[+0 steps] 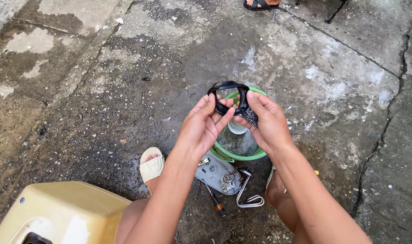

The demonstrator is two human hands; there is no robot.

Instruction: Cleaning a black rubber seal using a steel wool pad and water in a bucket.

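Black plastic ring [228, 96] up in both hands: left hand [205, 127] has a firm grip on its lower edge, right hand [267, 123] pinches its side plus steel wool [250, 117], above the green basin [235, 147].

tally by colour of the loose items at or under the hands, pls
Black: 1, ring-shaped frame held by left hand and right hand
Green: 1, basin
Grey: 2, scrub pad, metal plate
White: 1, cord
Orange-handled: 1, screwdriver
Total: 6
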